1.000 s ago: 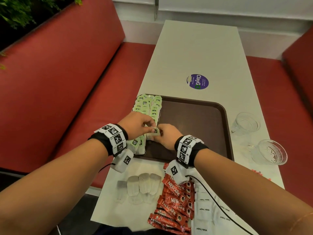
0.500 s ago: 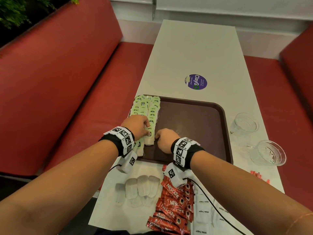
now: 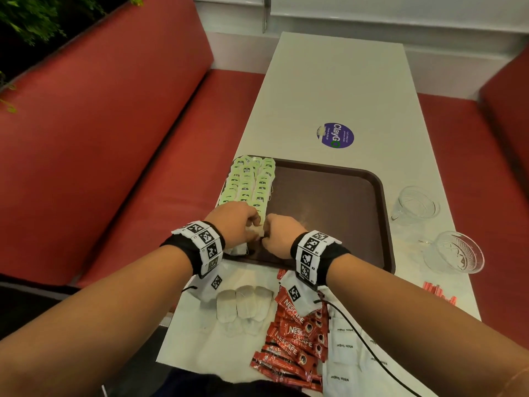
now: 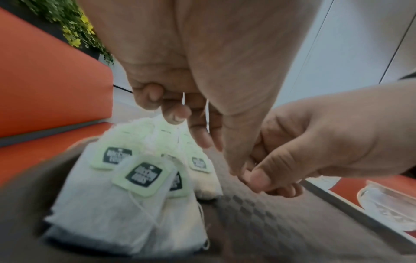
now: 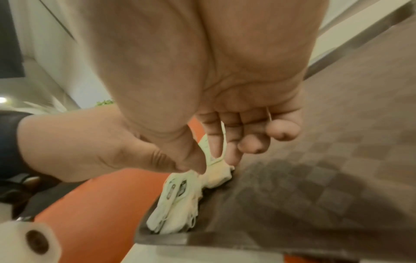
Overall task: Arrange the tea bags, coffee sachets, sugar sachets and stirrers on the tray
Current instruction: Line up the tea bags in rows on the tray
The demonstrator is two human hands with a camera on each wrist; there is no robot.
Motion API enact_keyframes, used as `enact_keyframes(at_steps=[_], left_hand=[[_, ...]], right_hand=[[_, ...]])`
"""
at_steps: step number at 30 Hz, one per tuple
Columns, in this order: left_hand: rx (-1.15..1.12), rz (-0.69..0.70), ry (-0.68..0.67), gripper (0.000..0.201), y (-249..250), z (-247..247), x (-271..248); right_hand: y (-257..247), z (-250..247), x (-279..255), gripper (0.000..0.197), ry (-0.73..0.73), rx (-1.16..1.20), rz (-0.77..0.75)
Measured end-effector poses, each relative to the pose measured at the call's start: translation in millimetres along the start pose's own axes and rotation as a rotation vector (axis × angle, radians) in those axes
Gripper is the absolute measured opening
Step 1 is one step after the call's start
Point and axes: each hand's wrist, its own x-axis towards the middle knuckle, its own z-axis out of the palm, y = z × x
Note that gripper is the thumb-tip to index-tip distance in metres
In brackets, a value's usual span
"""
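Note:
Rows of green-tagged tea bags (image 3: 249,181) fill the left side of the brown tray (image 3: 329,210). At the near end of those rows both hands meet over one tea bag (image 3: 259,231). My left hand (image 3: 243,224) curls its fingers and thumb on it from the left. My right hand (image 3: 274,233) pinches it from the right, thumb and fingers on the bag (image 5: 218,176). The left wrist view shows stacked tea bags (image 4: 135,178) below my left hand (image 4: 216,146), with the two thumbs touching. Coffee sachets (image 3: 297,339), sugar sachets (image 3: 343,348) and loose tea bags (image 3: 243,305) lie on the table near me.
Two glass cups (image 3: 415,207) (image 3: 455,256) stand right of the tray. Small red sticks (image 3: 438,292) lie at the table's right edge. A purple sticker (image 3: 335,136) sits beyond the tray. Red bench seats flank the table. The tray's right part is bare.
A second ago both hands held the tea bag just above the tray's near left. They lowered it onto the row's end and now stay close together on it.

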Motion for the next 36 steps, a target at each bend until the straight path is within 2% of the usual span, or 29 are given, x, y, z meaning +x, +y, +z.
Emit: enact_keyframes(at_steps=[5, 7, 11, 15, 18, 22, 29, 36], left_hand=[[0.016, 0.01, -0.082, 0.018, -4.7, -0.8, -44.9], [0.008, 0.029, -0.14, 0.015, -7.3, 8.0, -61.6], [-0.037, 0.098, -0.232, 0.009, -4.5, 30.7, -87.6], [-0.038, 0.075, -0.277, 0.033, 3.6, 51.3, -100.5], [-0.002, 0.05, -0.251, 0.048, 7.1, 60.6, -104.7], [0.098, 0.023, -0.198, 0.05, 18.4, 64.5, -108.5], [0.075, 0.019, -0.172, 0.031, 23.5, 53.0, -112.8], [-0.01, 0.009, 0.033, 0.02, 11.5, 27.4, -112.0]], right_hand=[[-19.4, 7.6, -29.0, 0.011, -0.129, -0.113, -0.153], [-24.1, 16.3, -39.9, 0.01, -0.201, -0.161, -0.193], [-28.3, 37.0, -56.9, 0.025, -0.303, -0.303, -0.214], [-28.2, 52.7, -65.8, 0.04, -0.269, -0.424, -0.225], [-26.4, 60.3, -69.6, 0.054, -0.213, -0.465, -0.237], [-26.5, 65.7, -74.1, 0.062, -0.126, -0.523, -0.261], [-31.9, 60.0, -80.2, 0.024, -0.121, -0.486, -0.2], [-27.3, 44.4, -79.1, 0.021, -0.008, -0.302, -0.258]])
